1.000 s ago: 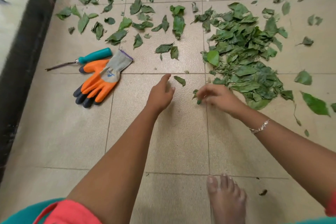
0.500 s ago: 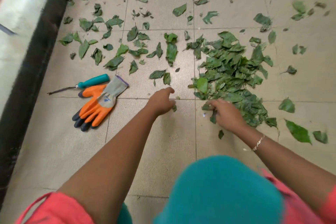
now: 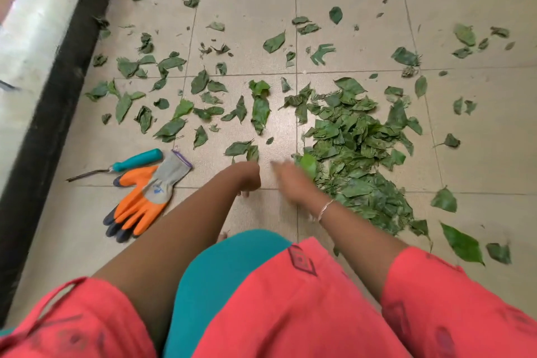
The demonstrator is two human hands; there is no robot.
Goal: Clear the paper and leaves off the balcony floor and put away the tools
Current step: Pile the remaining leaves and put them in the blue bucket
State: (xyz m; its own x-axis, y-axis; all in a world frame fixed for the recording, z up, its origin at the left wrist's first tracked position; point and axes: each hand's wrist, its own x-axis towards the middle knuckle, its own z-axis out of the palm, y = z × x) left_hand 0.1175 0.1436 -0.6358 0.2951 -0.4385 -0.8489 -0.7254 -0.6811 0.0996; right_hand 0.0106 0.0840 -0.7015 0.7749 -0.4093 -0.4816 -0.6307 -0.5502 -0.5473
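Green leaves lie scattered over the beige floor tiles, with a dense leaf pile at centre right. My left hand hovers just left of the pile, wrist bent, fingers curled down and under; anything inside it is hidden. My right hand is blurred at the pile's near-left edge, fingers stretched out beside a bright green leaf. An orange and grey glove lies on the floor to the left. A teal-handled tool lies just beyond the glove.
A dark wall base runs along the left edge under a pale ledge. Two leaves lie just beyond my left hand. Larger single leaves lie at the right. My knees in red and teal cloth fill the bottom.
Both hands have moved closer together and further from me, toward the pile's left edge. The loose leaf my left hand reached for is no longer seen. The camera has tilted forward.
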